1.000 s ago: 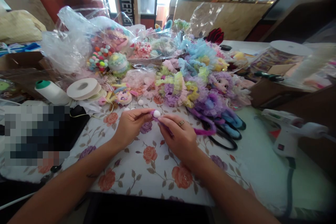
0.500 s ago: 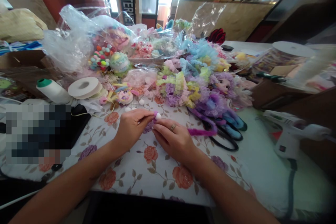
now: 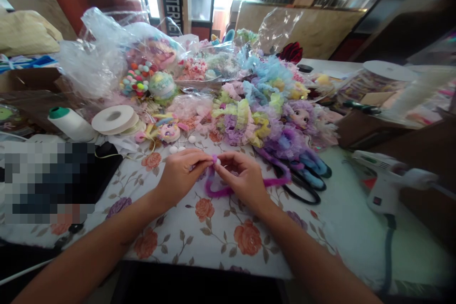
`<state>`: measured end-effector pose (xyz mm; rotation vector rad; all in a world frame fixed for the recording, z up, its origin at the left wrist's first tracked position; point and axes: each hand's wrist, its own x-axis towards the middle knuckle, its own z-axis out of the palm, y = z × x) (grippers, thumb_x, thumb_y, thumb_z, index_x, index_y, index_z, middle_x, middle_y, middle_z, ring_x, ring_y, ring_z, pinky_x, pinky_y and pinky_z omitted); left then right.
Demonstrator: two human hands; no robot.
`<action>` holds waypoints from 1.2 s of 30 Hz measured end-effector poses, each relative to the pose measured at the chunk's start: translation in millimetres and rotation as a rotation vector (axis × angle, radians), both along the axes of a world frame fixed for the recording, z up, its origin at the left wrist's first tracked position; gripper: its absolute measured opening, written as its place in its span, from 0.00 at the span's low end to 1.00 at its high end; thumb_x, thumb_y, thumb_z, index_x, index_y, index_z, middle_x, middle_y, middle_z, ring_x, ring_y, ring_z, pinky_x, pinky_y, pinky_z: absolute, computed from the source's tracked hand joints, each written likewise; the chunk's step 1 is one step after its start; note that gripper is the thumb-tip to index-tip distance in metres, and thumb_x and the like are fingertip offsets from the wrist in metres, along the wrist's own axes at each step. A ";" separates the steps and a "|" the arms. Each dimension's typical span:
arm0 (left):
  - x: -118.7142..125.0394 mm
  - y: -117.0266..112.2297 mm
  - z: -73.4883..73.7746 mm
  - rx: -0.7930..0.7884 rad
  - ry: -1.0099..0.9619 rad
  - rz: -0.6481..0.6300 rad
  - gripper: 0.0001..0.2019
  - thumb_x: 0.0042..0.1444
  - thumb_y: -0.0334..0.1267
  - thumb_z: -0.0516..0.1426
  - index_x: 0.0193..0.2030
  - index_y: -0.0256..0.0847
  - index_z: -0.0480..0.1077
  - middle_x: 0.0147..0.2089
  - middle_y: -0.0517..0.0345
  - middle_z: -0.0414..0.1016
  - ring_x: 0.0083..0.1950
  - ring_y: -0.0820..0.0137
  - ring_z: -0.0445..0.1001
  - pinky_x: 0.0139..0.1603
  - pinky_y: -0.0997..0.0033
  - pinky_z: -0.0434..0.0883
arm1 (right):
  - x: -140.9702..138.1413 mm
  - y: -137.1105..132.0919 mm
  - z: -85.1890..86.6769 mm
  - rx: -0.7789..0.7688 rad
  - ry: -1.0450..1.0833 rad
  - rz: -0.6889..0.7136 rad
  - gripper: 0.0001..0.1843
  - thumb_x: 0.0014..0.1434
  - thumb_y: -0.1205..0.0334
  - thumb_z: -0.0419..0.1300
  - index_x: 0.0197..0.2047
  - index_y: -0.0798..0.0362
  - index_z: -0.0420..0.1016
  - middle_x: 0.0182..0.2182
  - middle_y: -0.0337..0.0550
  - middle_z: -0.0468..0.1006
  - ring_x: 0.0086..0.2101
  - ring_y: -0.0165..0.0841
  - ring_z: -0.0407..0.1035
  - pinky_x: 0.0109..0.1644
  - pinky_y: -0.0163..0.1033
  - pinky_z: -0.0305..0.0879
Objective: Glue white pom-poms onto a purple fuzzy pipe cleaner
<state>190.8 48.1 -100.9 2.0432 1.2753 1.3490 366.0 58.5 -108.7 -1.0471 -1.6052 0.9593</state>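
Over the middle of the flowered cloth, my two hands meet at the fingertips. My left hand [image 3: 183, 171] pinches the end of a fuzzy purple pipe cleaner [image 3: 219, 193]. Opposite it, my right hand [image 3: 245, 178] has thumb and finger closed on a small white ball [image 3: 217, 162] at that same end. The pipe cleaner hangs in a bend below the fingers and runs out to the right, past my right hand. Several more white balls [image 3: 173, 150] lie on the cloth just behind my left hand.
A doll's head [image 3: 168, 130], a ribbon spool [image 3: 114, 119] and a thread cone [image 3: 73, 123] lie at the left. Ruffled dolls and plastic bags [image 3: 96, 57] pile up behind. At the right are a black loop [image 3: 302, 195] and a white glue gun [image 3: 386, 183].
My right hand has turned and risen, its fingers now pinching the white ball from the right. The pipe cleaner's bend has come into view below the hands.
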 end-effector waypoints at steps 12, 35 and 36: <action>0.2 4.4 5.2 -0.605 -0.447 -0.346 0.22 0.48 0.40 0.68 0.51 0.41 0.76 0.53 0.48 0.79 0.52 0.59 0.78 0.51 0.63 0.76 | -3.1 -7.5 -4.8 0.495 -0.222 -0.042 0.06 0.55 0.67 0.62 0.38 0.49 0.73 0.31 0.38 0.79 0.30 0.30 0.75 0.37 0.37 0.75; -4.6 8.5 4.3 -0.562 -0.364 -0.156 0.12 0.51 0.45 0.64 0.38 0.41 0.81 0.35 0.54 0.82 0.35 0.67 0.78 0.37 0.69 0.76 | -1.2 -7.7 -0.1 0.436 -0.318 -0.074 0.07 0.54 0.66 0.61 0.38 0.50 0.75 0.31 0.42 0.77 0.32 0.32 0.72 0.33 0.37 0.71; -4.5 8.5 4.3 -0.554 -0.357 -0.146 0.12 0.53 0.46 0.63 0.38 0.40 0.80 0.34 0.54 0.82 0.35 0.67 0.78 0.37 0.69 0.76 | -1.4 -7.9 0.8 0.410 -0.308 -0.074 0.06 0.54 0.66 0.61 0.37 0.50 0.75 0.30 0.40 0.76 0.31 0.32 0.71 0.32 0.37 0.71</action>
